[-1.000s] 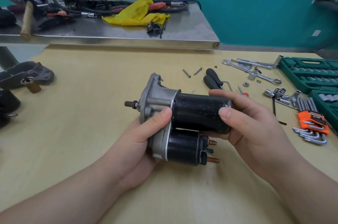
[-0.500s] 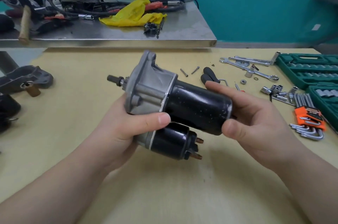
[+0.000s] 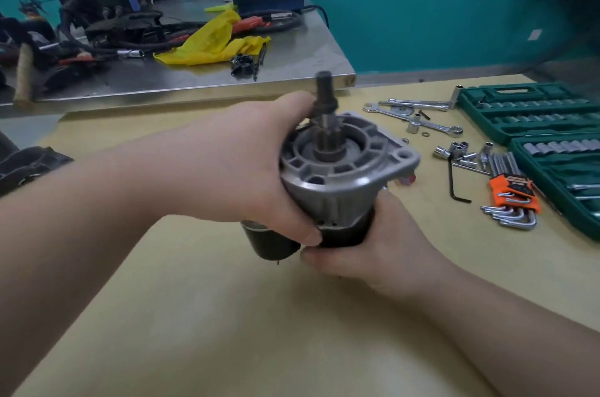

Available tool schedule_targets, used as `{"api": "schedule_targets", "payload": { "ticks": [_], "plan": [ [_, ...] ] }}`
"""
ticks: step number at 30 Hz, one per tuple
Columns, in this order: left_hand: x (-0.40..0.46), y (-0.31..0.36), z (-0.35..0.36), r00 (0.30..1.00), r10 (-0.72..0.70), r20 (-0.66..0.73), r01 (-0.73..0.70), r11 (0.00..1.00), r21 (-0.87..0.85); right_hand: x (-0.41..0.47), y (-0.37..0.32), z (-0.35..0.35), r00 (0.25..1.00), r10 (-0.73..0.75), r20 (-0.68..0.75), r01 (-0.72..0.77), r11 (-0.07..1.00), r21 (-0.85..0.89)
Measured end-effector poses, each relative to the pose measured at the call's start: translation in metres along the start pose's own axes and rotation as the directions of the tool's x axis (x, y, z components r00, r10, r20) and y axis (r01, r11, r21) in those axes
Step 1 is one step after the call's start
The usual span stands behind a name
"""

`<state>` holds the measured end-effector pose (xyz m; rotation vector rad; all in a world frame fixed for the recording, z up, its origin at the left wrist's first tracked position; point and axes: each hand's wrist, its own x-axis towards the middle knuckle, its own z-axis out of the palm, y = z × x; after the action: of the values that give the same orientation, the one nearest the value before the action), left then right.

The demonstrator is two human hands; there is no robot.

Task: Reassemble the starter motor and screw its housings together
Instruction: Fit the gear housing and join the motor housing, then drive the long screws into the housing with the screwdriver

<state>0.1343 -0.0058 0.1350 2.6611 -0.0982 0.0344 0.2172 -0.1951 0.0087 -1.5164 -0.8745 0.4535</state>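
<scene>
The starter motor (image 3: 337, 176) is held upright above the yellow table (image 3: 227, 315), its grey aluminium nose housing and dark pinion shaft pointing up and toward me. My left hand (image 3: 253, 169) grips the left side of the grey housing, thumb curled over its lower edge. My right hand (image 3: 367, 250) cups the black motor body from below and the right. The black solenoid cylinder (image 3: 269, 244) shows under my left hand. The motor's rear end is hidden.
Spanners (image 3: 418, 117), loose sockets (image 3: 461, 153), an orange hex key set (image 3: 513, 202) and a green socket case (image 3: 535, 117) lie at the right. A steel bench (image 3: 194, 85) with cables and a yellow cloth (image 3: 211, 46) stands behind. A dark part (image 3: 29, 166) lies at the left edge.
Both hands have turned the starter motor from lying sideways to standing upright, shaft end now up. My right hand shifted from the rear of the black body to beneath it.
</scene>
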Motion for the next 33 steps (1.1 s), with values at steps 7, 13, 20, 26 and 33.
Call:
{"api": "schedule_targets", "payload": {
  "ticks": [7,13,20,26,33],
  "plan": [
    [0.028,0.001,0.026,0.997,-0.069,-0.017,0.066,0.988,-0.143,0.008,0.004,-0.011,0.984,-0.027,-0.177,0.036,0.998,0.050],
    [0.014,-0.048,0.085,0.959,-0.140,-0.245,-0.090,0.672,-0.735,0.017,0.012,-0.020,0.971,-0.055,-0.231,0.095,0.981,0.167],
    [0.016,-0.060,0.113,0.935,-0.191,-0.300,-0.200,0.415,-0.887,0.022,0.017,-0.025,0.977,-0.062,-0.203,0.098,0.980,0.172],
    [0.009,-0.062,0.123,0.913,-0.193,-0.359,-0.257,0.410,-0.875,0.023,0.014,-0.025,0.989,-0.048,-0.138,0.073,0.981,0.178],
    [0.008,-0.055,0.122,0.912,-0.134,-0.388,-0.294,0.446,-0.845,0.023,0.018,-0.026,0.980,-0.070,-0.189,0.098,0.985,0.142]
  ]
}}
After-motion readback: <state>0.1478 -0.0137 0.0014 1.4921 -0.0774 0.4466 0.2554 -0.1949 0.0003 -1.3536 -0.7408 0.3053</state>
